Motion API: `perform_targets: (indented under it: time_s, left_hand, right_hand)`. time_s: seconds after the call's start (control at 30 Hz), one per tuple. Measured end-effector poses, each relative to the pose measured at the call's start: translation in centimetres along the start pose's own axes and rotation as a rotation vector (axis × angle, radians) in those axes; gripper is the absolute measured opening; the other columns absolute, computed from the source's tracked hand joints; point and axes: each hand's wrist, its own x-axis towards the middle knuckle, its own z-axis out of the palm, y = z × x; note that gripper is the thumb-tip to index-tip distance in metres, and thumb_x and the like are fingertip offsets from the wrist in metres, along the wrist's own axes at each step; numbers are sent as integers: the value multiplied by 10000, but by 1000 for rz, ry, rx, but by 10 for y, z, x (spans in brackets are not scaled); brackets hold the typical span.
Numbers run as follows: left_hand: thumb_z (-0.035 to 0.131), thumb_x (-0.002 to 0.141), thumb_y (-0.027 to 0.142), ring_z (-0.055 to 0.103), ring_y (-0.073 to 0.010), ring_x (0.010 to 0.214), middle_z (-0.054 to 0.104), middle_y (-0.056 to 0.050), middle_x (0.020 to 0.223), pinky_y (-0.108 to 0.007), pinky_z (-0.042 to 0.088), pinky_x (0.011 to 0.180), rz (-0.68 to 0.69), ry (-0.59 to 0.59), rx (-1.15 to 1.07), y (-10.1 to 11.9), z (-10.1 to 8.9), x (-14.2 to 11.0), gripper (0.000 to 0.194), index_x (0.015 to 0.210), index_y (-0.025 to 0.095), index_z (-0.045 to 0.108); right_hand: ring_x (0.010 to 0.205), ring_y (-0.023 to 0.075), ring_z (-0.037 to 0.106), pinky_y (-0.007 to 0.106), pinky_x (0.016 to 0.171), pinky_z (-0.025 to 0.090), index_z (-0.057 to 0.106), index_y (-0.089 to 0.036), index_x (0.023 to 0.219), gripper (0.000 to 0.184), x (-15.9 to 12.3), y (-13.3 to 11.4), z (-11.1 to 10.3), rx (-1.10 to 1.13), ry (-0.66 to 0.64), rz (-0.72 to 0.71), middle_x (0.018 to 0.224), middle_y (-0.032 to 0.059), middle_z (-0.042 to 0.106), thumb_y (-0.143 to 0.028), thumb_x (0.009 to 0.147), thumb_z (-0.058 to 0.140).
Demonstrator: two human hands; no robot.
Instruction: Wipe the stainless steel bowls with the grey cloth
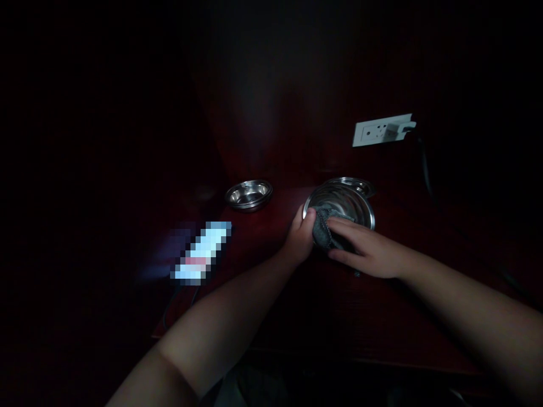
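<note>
My left hand [300,237] grips a shiny metal bowl [365,210] by its left rim, the thumb over the edge. The bowl is tilted so its inside faces me. My right hand [367,249] presses a dark grey cloth [323,230] against the inside and near rim of the bowl, its fingers closed over the cloth. Part of the cloth hangs below the hand. Behind the held bowl, partly hidden by it, lies another metal dish [360,185].
Shallow metal bowls [249,204], seemingly stacked, stand at the left on the dark red table [339,322]. A lit, pixelated phone screen [203,252] with a cable lies nearer, at the left edge. On the back wall a white socket [369,134] holds a plug with a hanging cord.
</note>
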Motion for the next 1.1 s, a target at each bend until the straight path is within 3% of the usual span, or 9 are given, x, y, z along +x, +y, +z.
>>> perform_targets:
  time_s: [0.27, 0.73, 1.1]
  left_hand:
    - [399, 928, 425, 547, -209, 1133, 615, -99, 1184, -343, 366, 1039, 21, -41, 14, 2, 1, -1, 406, 1195, 152, 537]
    - [404, 927, 417, 539, -207, 1158, 611, -83, 1214, -333, 359, 1052, 24, -85, 9, 6, 3, -4, 405, 1221, 169, 531]
    - [418, 921, 412, 543, -216, 1154, 601, -86, 1227, -349, 374, 1041, 35, -94, -3, 3, 3, -3, 387, 1210, 180, 532]
  right_hand:
    - [1034, 242, 551, 442, 952, 442, 557, -181, 1039, 211, 5, -2, -3, -29, -9, 8, 1048, 101, 597, -320, 908, 467]
    - [1291, 308, 436, 511, 1078, 364, 532, -164, 1226, 384, 3, 6, 4, -220, 94, 120, 1383, 165, 455, -354, 896, 480]
    - [1273, 323, 454, 510, 1059, 394, 570, -172, 1210, 394, 3, 10, 5, -352, 106, 183, 1394, 161, 448, -331, 852, 531]
